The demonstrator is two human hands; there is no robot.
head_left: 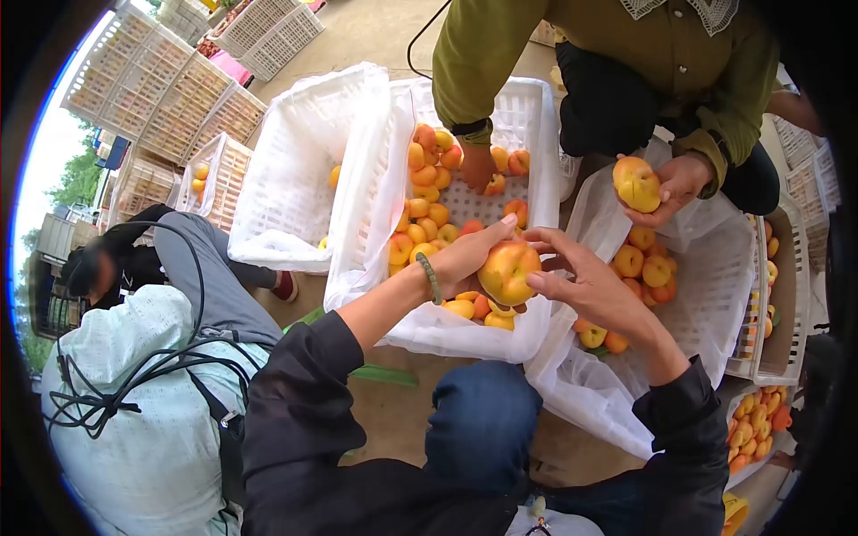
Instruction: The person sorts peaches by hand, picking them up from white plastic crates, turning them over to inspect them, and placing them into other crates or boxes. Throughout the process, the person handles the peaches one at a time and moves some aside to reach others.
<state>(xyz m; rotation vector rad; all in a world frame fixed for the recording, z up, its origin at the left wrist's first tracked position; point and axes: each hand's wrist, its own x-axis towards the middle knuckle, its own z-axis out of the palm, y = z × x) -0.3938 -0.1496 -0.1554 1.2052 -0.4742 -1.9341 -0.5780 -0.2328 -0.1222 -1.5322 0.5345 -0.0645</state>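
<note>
A large yellow peach with a red blush is held up between my two hands, above the near end of a white plastic crate. My left hand, with a green bead bracelet at its wrist, cups the peach from the left and behind. From the right, the thumb and fingers of my right hand close on the same peach. Several smaller peaches lie in the crate beneath, which has a white liner. The parts of my fingers behind the peach are hidden.
Opposite me, a person in an olive jacket reaches into the crate and holds another peach. A lined crate stands left; another with peaches stands right. A person in pale green sits beside me at left, near stacked crates.
</note>
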